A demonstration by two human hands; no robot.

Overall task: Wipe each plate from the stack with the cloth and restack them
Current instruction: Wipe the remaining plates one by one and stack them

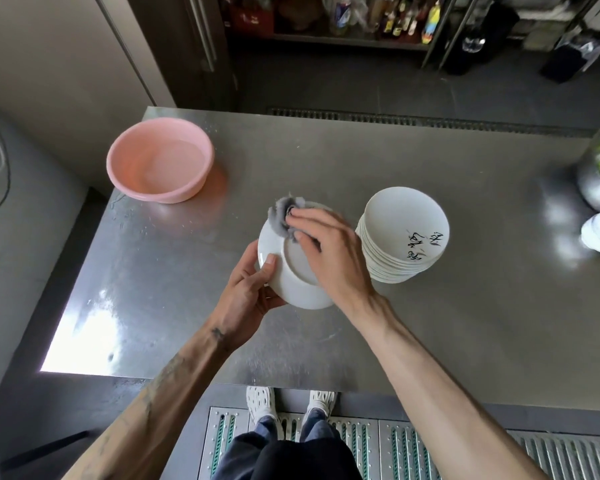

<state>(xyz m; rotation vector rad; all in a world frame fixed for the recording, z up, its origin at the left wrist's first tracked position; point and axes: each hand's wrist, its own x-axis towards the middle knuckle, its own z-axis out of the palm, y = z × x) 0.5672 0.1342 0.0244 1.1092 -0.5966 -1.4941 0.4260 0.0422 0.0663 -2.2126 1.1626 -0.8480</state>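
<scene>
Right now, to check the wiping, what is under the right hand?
A grey cloth, pressed on the underside of a plate held by the left hand. The right hand hides much of it.

metal bowl cut off at right, cloth partly hidden

- The top plate of the stack carries black handwriting in loose brush-like strokes on its white face, towards the rim nearest the person.
- The strokes fall into about three groups. They look like Chinese characters seen upside down, but none can be read from this angle.
- The bottles on the far shelf bear coloured labels, too small and blurred to read.
- A red box on the same shelf shows pale print, also illegible.
- The left forearm has a small dark tattoo just below the wrist. Its shape cannot be read as a letter or number.
</scene>
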